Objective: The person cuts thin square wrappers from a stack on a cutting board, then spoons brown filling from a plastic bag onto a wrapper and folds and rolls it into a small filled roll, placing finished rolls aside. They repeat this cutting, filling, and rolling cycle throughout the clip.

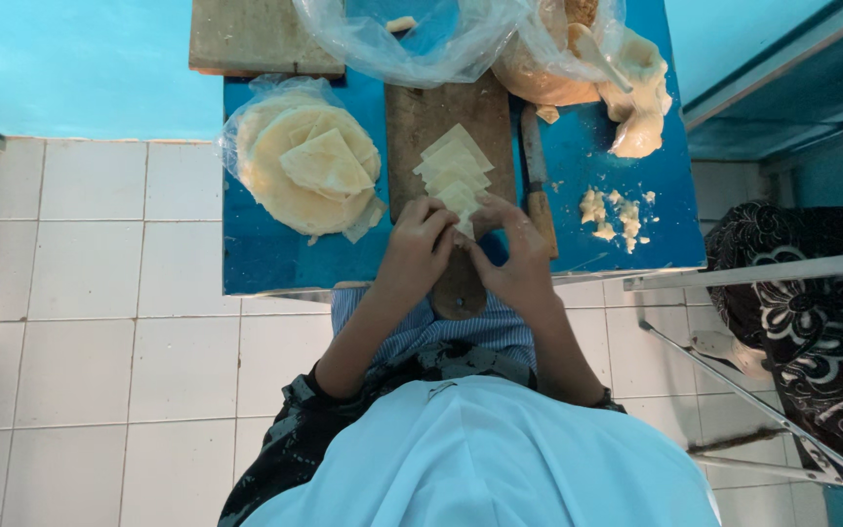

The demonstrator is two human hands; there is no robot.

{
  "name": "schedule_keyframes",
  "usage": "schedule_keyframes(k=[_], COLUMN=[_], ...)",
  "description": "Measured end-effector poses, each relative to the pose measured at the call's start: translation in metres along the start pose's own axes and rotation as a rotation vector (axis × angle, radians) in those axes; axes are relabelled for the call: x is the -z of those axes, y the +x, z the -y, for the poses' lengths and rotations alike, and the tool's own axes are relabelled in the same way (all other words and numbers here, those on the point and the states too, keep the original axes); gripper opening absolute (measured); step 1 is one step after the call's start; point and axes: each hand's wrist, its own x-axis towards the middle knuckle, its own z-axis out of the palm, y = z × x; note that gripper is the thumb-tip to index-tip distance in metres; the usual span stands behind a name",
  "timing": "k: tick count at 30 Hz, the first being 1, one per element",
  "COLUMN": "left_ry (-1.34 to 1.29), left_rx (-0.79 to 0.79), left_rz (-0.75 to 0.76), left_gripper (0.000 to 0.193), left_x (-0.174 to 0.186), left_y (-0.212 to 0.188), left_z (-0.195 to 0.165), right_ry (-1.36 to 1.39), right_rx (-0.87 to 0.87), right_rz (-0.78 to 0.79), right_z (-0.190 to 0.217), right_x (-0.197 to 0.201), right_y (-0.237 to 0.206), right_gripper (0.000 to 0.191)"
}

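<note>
From the head camera, your left hand (420, 249) and right hand (516, 256) meet at the near end of the wooden board (441, 117), fingers curled together and pinched on one pale dough wrapper (464, 213). It lies at the near end of a fanned row of cut wrappers (454, 161) along the board.

The sheet looks thin — pinch too hard or pull unevenly and it could tear, or drag the next piece out of the row.

A knife (536, 181) lies just right of the board, close to your right knuckles, so a sideways sweep could catch it. Left of the board sits a stack of round wrappers (306, 168) on plastic; far right, a bag of filling (578, 49) and crumbs (615, 213) on the blue table (275, 256).
</note>
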Motion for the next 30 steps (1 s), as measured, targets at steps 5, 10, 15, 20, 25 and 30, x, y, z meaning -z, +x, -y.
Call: schedule_keyframes(k=[5,10,15,20,25,30], left_ry=[-0.027,-0.029,0.006,-0.007,0.016,0.058], left_rx=[-0.005,-0.07,-0.066,-0.067,-0.02,-0.026], left_rz=[0.04,0.101,0.113,0.05,0.058,0.095], left_gripper=[0.015,0.023,0.018,0.012,0.014,0.01], left_x=[0.01,0.02,0.016,0.008,0.006,0.006], left_y=[0.003,0.007,0.007,0.007,0.009,0.014], left_z=[-0.006,-0.012,-0.014,-0.011,-0.009,-0.007], right_ry=[-0.1,-0.025,0.084,0.017,0.069,-0.078], right_rx=[0.18,0.092,0.042,0.147,0.035,0.185], right_rz=[0.063,0.081,0.093,0.07,0.172,0.132], right_z=[-0.011,-0.02,-0.022,-0.023,-0.024,-0.015], right_x=[0.006,0.004,0.012,0.012,0.013,0.016], right_y=[0.003,0.009,0.01,0.012,0.023,0.031], right_gripper=[0.036,0.043,0.044,0.045,0.047,0.058])
